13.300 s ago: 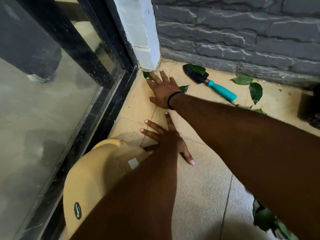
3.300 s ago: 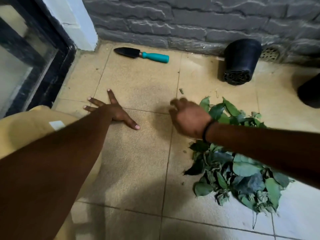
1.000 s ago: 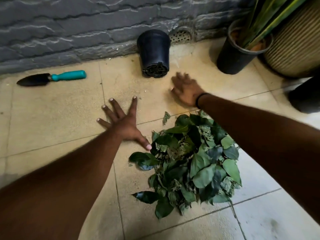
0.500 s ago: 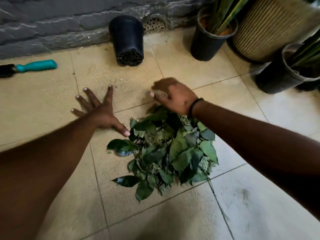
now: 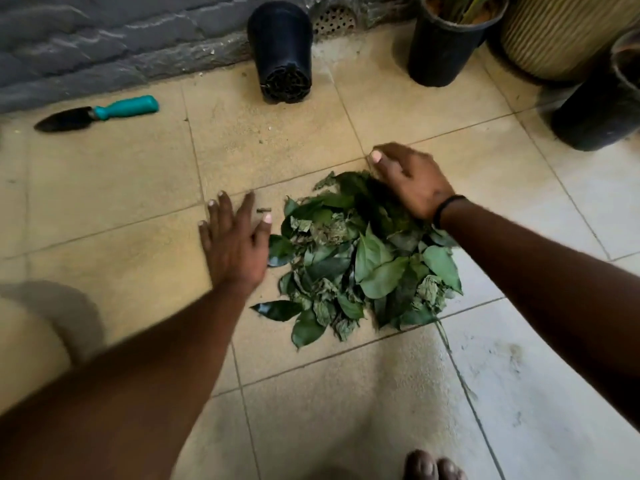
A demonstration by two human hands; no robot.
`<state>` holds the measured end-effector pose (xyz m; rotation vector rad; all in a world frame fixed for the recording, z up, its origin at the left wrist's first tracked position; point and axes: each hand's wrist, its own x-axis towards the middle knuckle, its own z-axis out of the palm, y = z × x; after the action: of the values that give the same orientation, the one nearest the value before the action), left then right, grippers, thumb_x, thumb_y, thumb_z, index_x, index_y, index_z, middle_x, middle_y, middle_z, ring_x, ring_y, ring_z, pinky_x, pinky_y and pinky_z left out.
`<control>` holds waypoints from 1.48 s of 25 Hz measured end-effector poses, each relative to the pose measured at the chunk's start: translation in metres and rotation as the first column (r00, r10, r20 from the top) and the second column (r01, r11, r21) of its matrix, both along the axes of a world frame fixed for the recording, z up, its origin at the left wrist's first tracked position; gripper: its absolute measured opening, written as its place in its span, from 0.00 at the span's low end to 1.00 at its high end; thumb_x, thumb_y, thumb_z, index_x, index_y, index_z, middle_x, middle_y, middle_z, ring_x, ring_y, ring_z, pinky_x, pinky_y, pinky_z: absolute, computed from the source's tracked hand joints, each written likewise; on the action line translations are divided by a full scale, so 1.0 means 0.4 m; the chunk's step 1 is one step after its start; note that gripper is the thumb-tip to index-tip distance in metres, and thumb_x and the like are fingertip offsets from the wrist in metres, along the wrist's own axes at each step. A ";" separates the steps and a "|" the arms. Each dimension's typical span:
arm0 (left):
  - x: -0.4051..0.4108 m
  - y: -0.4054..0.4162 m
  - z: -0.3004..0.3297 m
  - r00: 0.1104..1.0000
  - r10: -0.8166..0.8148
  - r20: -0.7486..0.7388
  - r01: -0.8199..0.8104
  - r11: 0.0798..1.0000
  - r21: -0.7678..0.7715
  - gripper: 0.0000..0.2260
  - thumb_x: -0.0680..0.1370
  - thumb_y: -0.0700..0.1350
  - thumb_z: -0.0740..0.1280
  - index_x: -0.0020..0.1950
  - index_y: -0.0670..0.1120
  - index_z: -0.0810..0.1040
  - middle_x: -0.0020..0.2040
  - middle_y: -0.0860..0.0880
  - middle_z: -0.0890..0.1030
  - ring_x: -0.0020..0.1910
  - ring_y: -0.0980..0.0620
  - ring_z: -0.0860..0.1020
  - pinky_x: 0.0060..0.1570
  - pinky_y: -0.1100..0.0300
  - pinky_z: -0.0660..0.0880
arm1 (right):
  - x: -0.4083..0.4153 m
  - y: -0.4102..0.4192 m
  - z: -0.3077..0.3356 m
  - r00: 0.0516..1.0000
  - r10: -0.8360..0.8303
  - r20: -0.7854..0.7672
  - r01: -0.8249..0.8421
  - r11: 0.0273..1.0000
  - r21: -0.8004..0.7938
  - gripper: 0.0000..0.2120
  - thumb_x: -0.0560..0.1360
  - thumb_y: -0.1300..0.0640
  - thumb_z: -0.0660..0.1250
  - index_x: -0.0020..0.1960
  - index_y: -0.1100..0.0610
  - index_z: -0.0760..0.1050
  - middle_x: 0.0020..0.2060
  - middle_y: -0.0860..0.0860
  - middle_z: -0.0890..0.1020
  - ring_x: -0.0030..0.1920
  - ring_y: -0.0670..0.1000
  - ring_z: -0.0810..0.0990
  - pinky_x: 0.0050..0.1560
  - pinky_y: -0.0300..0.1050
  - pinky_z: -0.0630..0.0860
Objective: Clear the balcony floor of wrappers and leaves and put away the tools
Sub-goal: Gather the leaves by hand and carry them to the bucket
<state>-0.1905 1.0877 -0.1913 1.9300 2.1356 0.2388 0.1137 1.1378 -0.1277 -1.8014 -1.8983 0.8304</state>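
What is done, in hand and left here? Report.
Done: leaves lie in one pile on the floor. In hand: left hand and right hand flank the pile, both open. Left: removing the pile, storing the trowel. No wrappers visible.

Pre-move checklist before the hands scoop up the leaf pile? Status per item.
1. Leaf pile gathered in one heap: ok.
2. Left hand at the pile's left edge, flat and open: ok.
3. Right hand on the pile's far side, empty: ok.
4. Strays: one dark leaf and a small bit lie outside the heap: not ok.
5. Bin or bag for the leaves in view: cannot tell.
6. Trowel put away: not ok, on the floor by the wall.
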 end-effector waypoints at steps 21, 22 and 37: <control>-0.108 0.060 -0.043 0.984 0.150 -0.096 -0.141 0.986 0.092 0.25 0.82 0.55 0.54 0.79 0.49 0.63 0.80 0.42 0.60 0.80 0.43 0.55 0.78 0.46 0.53 | -0.444 -0.346 -0.157 0.770 0.505 0.390 -0.540 0.841 -0.023 0.32 0.84 0.44 0.44 0.82 0.59 0.42 0.80 0.59 0.42 0.80 0.58 0.39 0.79 0.59 0.47; -0.116 0.059 -0.050 0.984 0.152 -0.097 -0.141 0.984 0.106 0.25 0.82 0.55 0.54 0.79 0.49 0.64 0.80 0.42 0.60 0.80 0.42 0.55 0.78 0.45 0.53 | -0.394 -0.284 -0.166 0.778 0.463 0.425 -0.496 0.867 -0.036 0.32 0.84 0.43 0.42 0.82 0.58 0.40 0.80 0.57 0.40 0.80 0.56 0.37 0.80 0.58 0.45; -0.099 0.057 -0.059 0.980 0.154 -0.124 -0.130 0.974 0.183 0.23 0.82 0.51 0.59 0.76 0.45 0.65 0.77 0.37 0.63 0.77 0.36 0.60 0.74 0.39 0.59 | -0.197 -0.021 -0.102 0.726 0.179 0.664 -0.121 0.984 -0.133 0.31 0.82 0.40 0.46 0.82 0.51 0.49 0.81 0.53 0.52 0.80 0.62 0.48 0.77 0.67 0.40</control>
<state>-0.2301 1.1104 -0.2149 1.9380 2.4213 0.3399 0.0350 1.1294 -0.1683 -2.2267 -2.5079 0.2910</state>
